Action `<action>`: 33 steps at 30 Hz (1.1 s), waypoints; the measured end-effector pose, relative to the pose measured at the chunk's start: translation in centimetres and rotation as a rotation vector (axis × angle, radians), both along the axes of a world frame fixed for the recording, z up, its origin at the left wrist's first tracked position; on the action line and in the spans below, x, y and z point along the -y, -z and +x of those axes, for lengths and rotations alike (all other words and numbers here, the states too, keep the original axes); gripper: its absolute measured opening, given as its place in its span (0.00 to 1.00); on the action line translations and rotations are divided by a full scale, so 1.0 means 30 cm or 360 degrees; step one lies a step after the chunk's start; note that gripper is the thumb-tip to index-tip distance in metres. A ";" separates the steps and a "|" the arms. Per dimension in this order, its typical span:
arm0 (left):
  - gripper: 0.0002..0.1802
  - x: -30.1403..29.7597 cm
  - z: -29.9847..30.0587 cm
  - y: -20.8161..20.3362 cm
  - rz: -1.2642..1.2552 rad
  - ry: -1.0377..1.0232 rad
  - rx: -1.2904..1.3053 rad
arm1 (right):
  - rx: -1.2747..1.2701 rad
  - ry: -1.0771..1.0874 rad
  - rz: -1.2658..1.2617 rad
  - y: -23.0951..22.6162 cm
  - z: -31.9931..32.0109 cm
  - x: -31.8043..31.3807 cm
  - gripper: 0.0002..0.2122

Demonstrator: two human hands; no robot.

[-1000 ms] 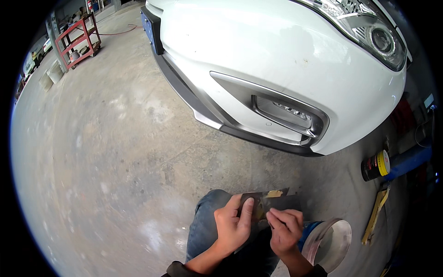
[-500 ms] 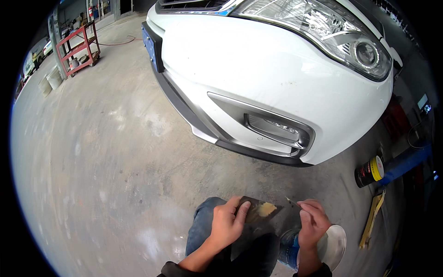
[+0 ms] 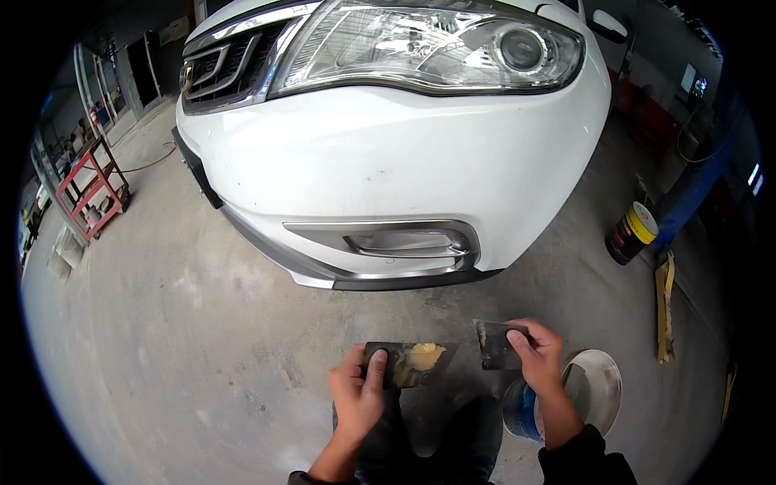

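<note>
My left hand grips a dark, flat mixing plate by its left end, thumb on top. A lump of yellowish filler putty lies on the plate, with smears around it. In my right hand is a dark, flat putty spreader, pinched between thumb and fingers, with pale residue along its left edge. A gap separates spreader and plate. Ahead stands a white car's front bumper, with a small dark scuff on it above the fog-light recess.
Below my right hand stand a blue bucket and a round pale lid or container. To the right are a black-and-yellow can, a yellowish strip and a blue post. A red cart stands far left.
The view has swung up and to the right, showing more headlight and grille. My right hand has turned the spreader from edge-on to flat-facing. Both hands keep their hold.
</note>
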State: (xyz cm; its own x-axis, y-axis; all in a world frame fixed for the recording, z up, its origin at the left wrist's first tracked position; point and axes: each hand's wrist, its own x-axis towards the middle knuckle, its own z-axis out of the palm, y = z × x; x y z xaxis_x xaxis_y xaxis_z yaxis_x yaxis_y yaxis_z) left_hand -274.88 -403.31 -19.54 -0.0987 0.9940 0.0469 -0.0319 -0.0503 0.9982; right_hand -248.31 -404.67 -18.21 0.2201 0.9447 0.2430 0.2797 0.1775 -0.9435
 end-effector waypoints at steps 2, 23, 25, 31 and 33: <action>0.10 -0.003 0.053 0.006 0.0136 0.0074 -0.0011 | -0.0319 0.0157 0.0014 0.031 0.020 0.014 0.06; 0.10 0.044 0.251 -0.086 0.0207 0.0536 -0.0477 | -0.1103 -0.0496 0.0474 0.032 0.120 0.117 0.10; 0.11 0.018 0.251 -0.095 0.0234 0.0456 -0.0364 | -0.0471 -0.0452 0.0202 0.035 0.133 0.134 0.10; 0.14 -0.020 0.237 -0.113 0.0208 0.0310 -0.0399 | 0.0830 0.0103 0.0601 0.037 0.130 0.109 0.12; 0.14 -0.014 0.241 -0.104 0.0203 0.0255 -0.0413 | 0.0988 0.0300 0.0760 0.017 0.070 0.126 0.12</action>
State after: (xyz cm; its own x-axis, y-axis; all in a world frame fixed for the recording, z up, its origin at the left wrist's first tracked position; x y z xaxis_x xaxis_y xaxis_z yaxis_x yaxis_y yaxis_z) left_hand -267.65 -402.89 -16.43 0.0900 0.9805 0.1749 0.2054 -0.1901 0.9601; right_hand -246.19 -408.45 -18.72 0.0576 0.6683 0.7417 0.7937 0.4199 -0.4401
